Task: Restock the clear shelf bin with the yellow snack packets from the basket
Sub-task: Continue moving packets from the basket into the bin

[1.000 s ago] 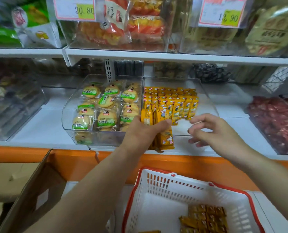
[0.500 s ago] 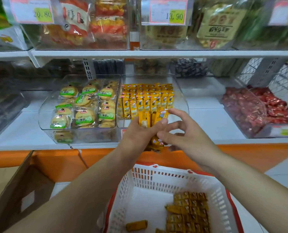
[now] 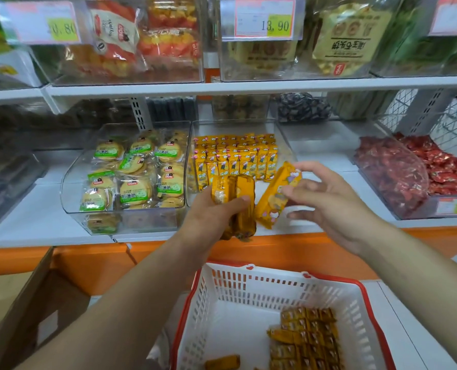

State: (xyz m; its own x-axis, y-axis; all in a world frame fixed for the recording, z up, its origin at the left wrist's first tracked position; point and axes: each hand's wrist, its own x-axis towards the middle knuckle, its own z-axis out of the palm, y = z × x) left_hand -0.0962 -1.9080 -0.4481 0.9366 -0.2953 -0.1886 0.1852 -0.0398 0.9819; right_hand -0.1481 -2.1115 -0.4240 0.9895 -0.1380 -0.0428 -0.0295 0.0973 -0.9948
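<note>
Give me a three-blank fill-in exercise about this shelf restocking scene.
1. The left hand grips several yellow packets; the right hand pinches just ____.
2. The white basket has a ____ rim.
3. The price tag above the clear shelf bin reads ____.
Missing: one; red; 13.90.

Bright even overhead store light, soft shadows. Glare on price tag (image 3: 62,29), text washed out. Wide-angle bowing at edges. Slight motion blur throughout.
</note>
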